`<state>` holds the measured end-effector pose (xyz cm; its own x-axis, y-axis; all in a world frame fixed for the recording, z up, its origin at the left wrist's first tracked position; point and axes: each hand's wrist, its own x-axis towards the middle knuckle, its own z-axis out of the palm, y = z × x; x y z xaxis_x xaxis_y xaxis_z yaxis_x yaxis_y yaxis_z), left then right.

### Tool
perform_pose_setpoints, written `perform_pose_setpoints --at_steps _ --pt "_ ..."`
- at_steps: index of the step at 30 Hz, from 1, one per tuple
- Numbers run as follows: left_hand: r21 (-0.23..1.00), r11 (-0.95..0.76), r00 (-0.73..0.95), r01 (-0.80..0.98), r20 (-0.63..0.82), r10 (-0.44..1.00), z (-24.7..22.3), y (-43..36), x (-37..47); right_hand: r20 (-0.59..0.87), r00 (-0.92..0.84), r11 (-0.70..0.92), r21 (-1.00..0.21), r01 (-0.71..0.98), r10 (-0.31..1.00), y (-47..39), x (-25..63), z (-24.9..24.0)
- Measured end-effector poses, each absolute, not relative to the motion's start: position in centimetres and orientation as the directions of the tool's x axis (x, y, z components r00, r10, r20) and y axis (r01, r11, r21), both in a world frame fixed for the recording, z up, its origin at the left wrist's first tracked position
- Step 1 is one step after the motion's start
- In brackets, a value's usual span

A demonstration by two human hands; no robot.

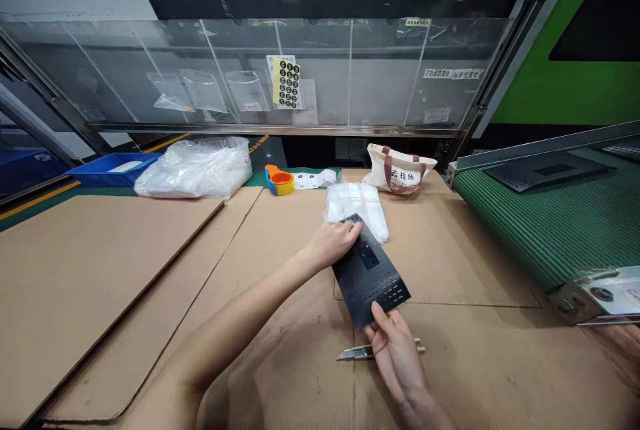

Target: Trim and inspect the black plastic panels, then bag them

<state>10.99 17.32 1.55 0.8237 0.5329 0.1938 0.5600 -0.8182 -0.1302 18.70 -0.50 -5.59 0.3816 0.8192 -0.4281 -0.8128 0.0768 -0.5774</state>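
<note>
A thin black panel (369, 253) with rows of small slots is held tilted above the cardboard. My left hand (336, 243) is closed on its upper end, fingers bent over the edge. At the lower end my right hand (395, 353) grips the panel, with the thumb on top and the other fingers underneath. A utility knife (356, 353) with its blade out lies on the cardboard, partly covered by my right hand. Just beyond the panel is a stack of clear plastic bags (356, 200).
On the right runs a green conveyor belt (525, 217) carrying another black panel (547, 170). Along the back stand a canvas bag (400, 173), a label roll on a yellow-orange dispenser (281, 181), a bulky plastic bundle (197, 167) and a blue tray (100, 173). Cardboard sheets (100, 263) lie left.
</note>
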Motion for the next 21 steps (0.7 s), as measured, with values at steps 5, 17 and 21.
perform_pose_setpoints --at_steps 5,17,21 --pt "-0.094 -0.759 0.751 0.644 0.265 0.605 1.3 18.1 9.9 -0.460 0.445 0.185 -0.506 -0.843 0.769 -0.8 18.1 -5.0" --pt "0.235 -0.756 0.649 0.611 0.398 0.648 -1.3 19.3 9.2 -0.477 0.431 0.153 -0.515 -0.843 0.766 -1.0 18.2 -4.8" --pt "0.261 -0.824 0.697 0.503 0.441 0.565 -1.8 17.6 9.2 -0.494 0.401 0.111 -0.515 -0.850 0.771 -1.5 18.2 -4.7"
